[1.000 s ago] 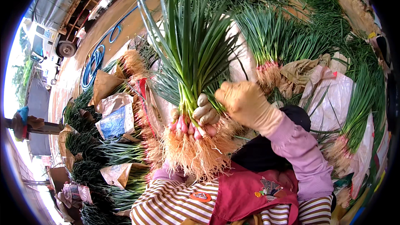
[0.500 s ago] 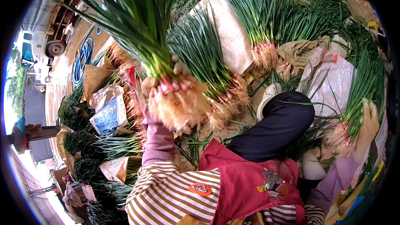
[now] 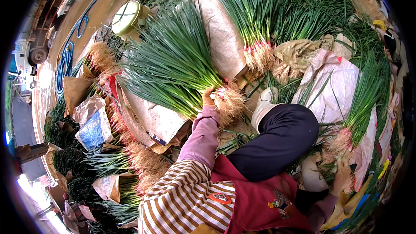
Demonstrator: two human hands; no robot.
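Note:
My left hand (image 3: 209,97) grips a bunch of spring onions (image 3: 184,67) near its pinkish bulbs. The bunch lies on or against others, its leaves spread to the upper left and its tan roots (image 3: 229,103) pointing right. Low on the right, my right hand (image 3: 342,172) is just below the roots of another spring onion bunch (image 3: 356,117). Its fingers are too blurred to show whether they hold anything.
Further spring onion bunches (image 3: 255,21) lie at the back beside a pale sack (image 3: 221,30). A whitish plastic sack (image 3: 331,86) lies right of my bent knee (image 3: 281,136). Rows of bundles and a paper-wrapped one (image 3: 93,125) line the left. A lidded bucket (image 3: 126,17) stands behind.
My left hand has lowered the raised spring onion bunch onto the pile. My right hand has moved down from beside the right-hand bunch to below its roots. The view has shifted.

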